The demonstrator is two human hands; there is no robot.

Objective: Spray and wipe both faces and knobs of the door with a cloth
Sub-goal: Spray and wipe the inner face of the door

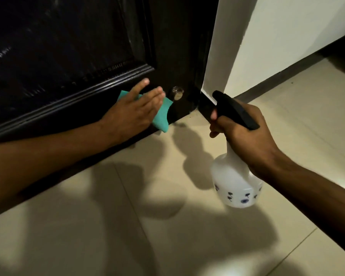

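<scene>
Left hand (136, 108) is flat against the glossy black panelled door (72, 62), fingers (157, 92) straight, pressing a teal cloth (163, 114) onto the lower rail just beside the small round metal knob (177, 93). Cloth pokes out under the palm on both sides. Right hand (245, 134) is wrapped round the neck of a translucent white plastic spray bottle (235, 186) with little blue flower prints, fingers clenched under its black trigger head (235, 109), nozzle aimed toward the door edge. Beige tiled floor (207, 246) below, white wall (277, 36) on the right.

Black panelled door (72, 56); teal cloth (161, 114) flat against it beside metal knob (177, 93).
</scene>
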